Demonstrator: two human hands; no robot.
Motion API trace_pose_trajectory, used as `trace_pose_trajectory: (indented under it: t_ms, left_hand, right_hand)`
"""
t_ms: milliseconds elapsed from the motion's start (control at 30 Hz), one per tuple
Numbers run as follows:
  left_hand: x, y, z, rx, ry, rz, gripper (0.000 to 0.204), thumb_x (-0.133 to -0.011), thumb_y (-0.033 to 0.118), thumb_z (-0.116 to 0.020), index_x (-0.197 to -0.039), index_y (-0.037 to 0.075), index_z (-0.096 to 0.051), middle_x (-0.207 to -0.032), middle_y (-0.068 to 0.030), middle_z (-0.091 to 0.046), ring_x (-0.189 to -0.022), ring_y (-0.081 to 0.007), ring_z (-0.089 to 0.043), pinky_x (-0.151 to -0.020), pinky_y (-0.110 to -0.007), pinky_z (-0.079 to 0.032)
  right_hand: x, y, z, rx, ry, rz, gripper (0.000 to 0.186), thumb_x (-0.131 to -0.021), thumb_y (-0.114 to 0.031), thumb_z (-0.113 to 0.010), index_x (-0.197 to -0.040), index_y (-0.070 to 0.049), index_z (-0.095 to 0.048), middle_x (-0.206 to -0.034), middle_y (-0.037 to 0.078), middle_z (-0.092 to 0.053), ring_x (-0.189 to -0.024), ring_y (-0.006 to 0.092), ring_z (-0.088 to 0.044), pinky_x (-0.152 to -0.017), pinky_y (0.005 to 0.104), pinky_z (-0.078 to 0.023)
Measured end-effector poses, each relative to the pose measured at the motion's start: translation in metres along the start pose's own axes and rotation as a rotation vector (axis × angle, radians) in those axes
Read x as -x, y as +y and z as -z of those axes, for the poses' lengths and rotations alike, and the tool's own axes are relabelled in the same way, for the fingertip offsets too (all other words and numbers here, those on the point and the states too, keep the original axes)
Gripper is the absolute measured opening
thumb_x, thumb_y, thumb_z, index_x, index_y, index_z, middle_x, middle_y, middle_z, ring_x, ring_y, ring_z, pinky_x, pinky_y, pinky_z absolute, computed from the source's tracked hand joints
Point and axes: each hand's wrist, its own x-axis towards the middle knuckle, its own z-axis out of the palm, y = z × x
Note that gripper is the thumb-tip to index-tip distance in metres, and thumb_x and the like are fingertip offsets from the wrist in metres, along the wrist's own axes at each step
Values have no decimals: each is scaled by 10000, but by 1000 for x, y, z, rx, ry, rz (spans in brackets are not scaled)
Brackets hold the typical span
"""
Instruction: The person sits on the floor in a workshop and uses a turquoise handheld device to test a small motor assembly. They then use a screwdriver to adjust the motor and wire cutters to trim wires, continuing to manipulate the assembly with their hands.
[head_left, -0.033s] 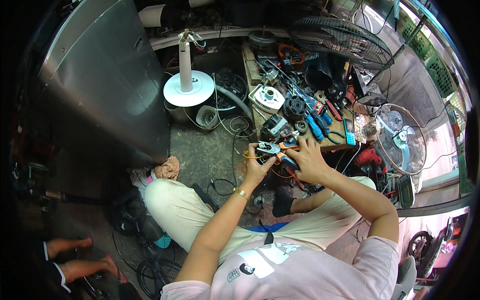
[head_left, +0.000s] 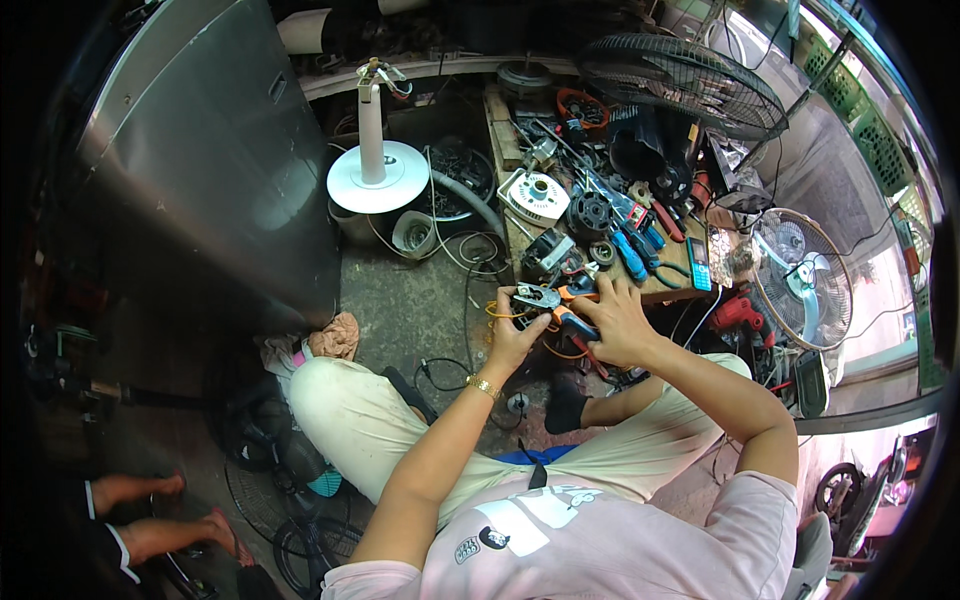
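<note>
Over the near edge of the workbench, my right hand (head_left: 622, 322) grips a wire stripper (head_left: 538, 296) by its orange and dark handles. Its grey metal head points left, toward my left hand (head_left: 515, 335). The fingers of that hand are closed around a small dark part beside the stripper's head, and what it is stays mostly hidden. A yellow wire (head_left: 497, 312) loops out at the left of these fingers. Just beyond the hands lies a fan motor (head_left: 547, 252) on the bench.
A white fan motor housing (head_left: 536, 197), blue-handled pliers (head_left: 632, 256) and a mobile phone (head_left: 699, 263) crowd the bench (head_left: 508, 222). A white fan stand (head_left: 400, 180) rises at left, near a tall grey metal cabinet (head_left: 215, 190). Another person's legs (head_left: 150, 520) show at lower left.
</note>
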Motion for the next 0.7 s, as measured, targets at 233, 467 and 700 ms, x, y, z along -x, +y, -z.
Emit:
trace_pose_trajectory:
  t_ms: [233,467,700]
  left_hand:
    - [-6,-7,0,73,62,-21,534,-790,310,-802,-1137,74,-473,-1048,-45,-568,-1008,-149,-540,-920,-311,-424]
    - [-7,-9,-3,192,123,8,475,-824,221,-788,-1131,79,-454,-1035,-41,-598,-966,-117,-573,-862,-280,-465]
    - [-13,-5,-6,320,141,20,452,-833,215,-782,-1130,86,-467,-1040,-23,-578,-958,-114,-560,-863,-269,-462]
  right_hand:
    - [1,-9,-17,-133,44,-134,606,-529,-192,-722,-1126,-188,-617,-1074,190,-451,-1026,372,-447,-806,445,-328]
    - [-2,-19,-43,-267,167,-205,571,-529,-191,-745,-1084,-186,-612,-1121,175,-451,-1052,365,-445,-829,439,-319]
    - [-2,-31,-60,-394,273,-258,546,-515,-195,-748,-1033,-162,-578,-1070,144,-447,-1024,347,-443,-834,452,-322]
